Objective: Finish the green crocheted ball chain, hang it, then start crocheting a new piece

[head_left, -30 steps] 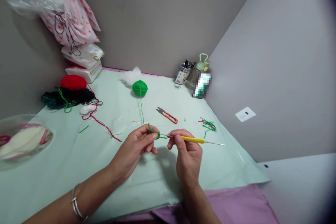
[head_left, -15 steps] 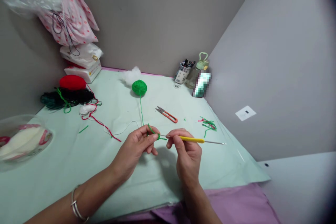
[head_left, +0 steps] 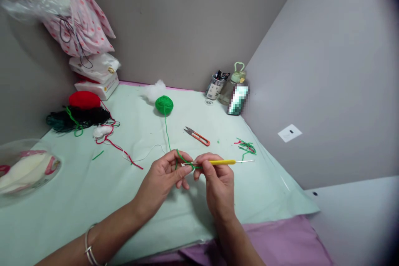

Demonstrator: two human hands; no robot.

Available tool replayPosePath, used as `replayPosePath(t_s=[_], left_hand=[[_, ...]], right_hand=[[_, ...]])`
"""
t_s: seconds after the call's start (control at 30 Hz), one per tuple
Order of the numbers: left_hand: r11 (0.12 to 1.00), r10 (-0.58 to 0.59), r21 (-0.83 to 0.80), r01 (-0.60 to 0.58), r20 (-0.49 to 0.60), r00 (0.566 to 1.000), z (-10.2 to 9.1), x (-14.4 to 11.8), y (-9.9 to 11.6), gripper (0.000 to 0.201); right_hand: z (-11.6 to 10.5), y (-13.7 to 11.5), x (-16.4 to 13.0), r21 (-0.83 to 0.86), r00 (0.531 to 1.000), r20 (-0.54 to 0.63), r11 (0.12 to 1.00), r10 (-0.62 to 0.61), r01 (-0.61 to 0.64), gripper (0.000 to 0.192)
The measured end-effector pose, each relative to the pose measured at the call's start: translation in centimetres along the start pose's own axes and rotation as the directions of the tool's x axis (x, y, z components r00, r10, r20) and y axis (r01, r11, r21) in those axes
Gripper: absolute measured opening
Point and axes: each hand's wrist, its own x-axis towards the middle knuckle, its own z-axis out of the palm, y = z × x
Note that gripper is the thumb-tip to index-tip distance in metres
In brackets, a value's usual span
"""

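My left hand (head_left: 166,176) pinches green yarn (head_left: 184,158) between thumb and fingers, with a strand running over the index finger. In my right hand (head_left: 218,183) is a crochet hook with a yellow handle (head_left: 222,162), its metal tip pointing left into the yarn. A second metal end sticks out to the right of the handle. From the yarn at my fingers a strand leads back to a green yarn ball (head_left: 164,105) on the table. Exactly how the loops lie on the hook tip is too small to tell.
Orange thread snips (head_left: 198,137) lie behind my hands. Green and red yarn scraps (head_left: 247,147) are to the right; a phone (head_left: 238,99) leans on a bottle (head_left: 238,75) behind. Red yarn (head_left: 84,99), dark yarn (head_left: 93,115) and a clear bowl (head_left: 57,166) are on the left.
My right hand has moved left, close against my left fingers, and the hook has slid further into the green yarn. The hook now lies more level. The view has shifted slightly.
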Motion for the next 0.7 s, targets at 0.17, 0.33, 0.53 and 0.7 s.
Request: replayPosePath(t_s=[0.17, 0.33, 0.53, 0.7], left_hand=[[1.0, 0.006, -0.001, -0.006, -0.01, 1.0, -0.2, -0.1, -0.1, 0.029], [1.0, -0.015, -0.011, 0.015, -0.029, 0.999, -0.2, -0.1, 0.1, 0.051], [0.997, -0.065, -0.05, 0.066, 0.015, 0.998, -0.1, 0.1, 0.8, 0.091], [0.991, -0.088, -0.1, 0.093, 0.052, 0.995, 0.0, 0.3, 1.0, 0.106]], right_hand=[[0.1, -0.1, 0.1, 0.028, 0.999, -0.043, 1.0, 0.012, -0.011, 0.016], [0.1, 0.1, 0.1, 0.027, 1.0, -0.025, 1.0, 0.0, 0.0, 0.014], [0.3, 0.1, 0.0, -0.044, 0.994, 0.048, 0.994, -0.097, 0.099, 0.012], [0.6, -0.3, -0.2, -0.146, 0.977, 0.088, 0.967, -0.197, 0.208, 0.013]])
